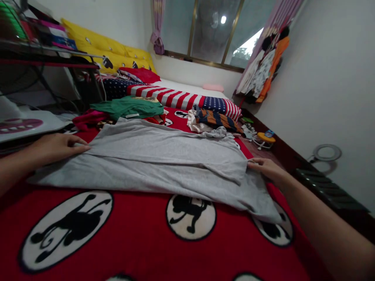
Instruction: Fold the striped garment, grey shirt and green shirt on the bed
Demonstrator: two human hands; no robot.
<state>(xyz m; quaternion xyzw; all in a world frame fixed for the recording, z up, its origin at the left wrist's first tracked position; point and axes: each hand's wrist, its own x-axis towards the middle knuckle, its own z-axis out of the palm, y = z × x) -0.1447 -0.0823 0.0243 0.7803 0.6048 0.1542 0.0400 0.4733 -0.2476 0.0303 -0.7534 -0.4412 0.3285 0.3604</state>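
I have only one view, from the camera worn on my head. It looks forward and down along the bed, facing the window (205, 31) at 12 o'clock. It sits low and close. The red blanket (140, 234) fills the frame at 6 o'clock, and the grey shirt (164, 156) lies at centre. My forearms enter from the bottom corners, with my left hand (57, 148) at 9 o'clock and my right hand (266, 167) at 3 o'clock. The wide lens takes in a shelf (43, 50) at 10 o'clock and the white wall (322, 78) at 2 o'clock, both leaning.
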